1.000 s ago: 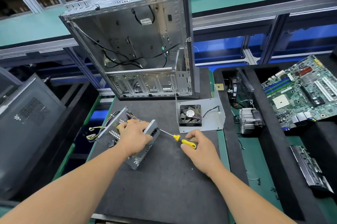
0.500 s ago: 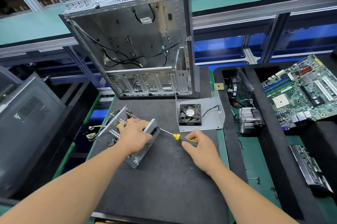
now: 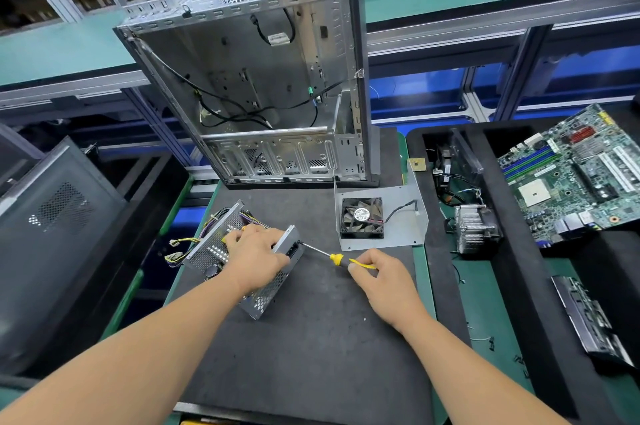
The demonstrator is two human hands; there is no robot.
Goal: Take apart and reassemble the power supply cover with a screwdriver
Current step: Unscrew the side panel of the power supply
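Observation:
A silver perforated power supply (image 3: 211, 251) lies on the dark mat (image 3: 311, 338), its bundle of coloured wires trailing to the left. My left hand (image 3: 254, 256) grips it from above, fingers curled over its far edge. A screwdriver (image 3: 337, 258) with a yellow and black handle points its tip at the right end face of the power supply. My right hand (image 3: 381, 281) holds the handle, with the fingers wrapped round it. The screw under the tip is too small to make out.
An open metal computer case (image 3: 263, 85) stands upright behind the mat. A fan on a grey metal plate (image 3: 401, 227) lies to the right. Black trays on the right hold a heatsink (image 3: 476, 230) and a motherboard (image 3: 571, 178). A dark case panel (image 3: 52, 234) leans at left.
My right hand has turned a little on the screwdriver handle, so less of the yellow handle shows. The left hand and the power supply have stayed put.

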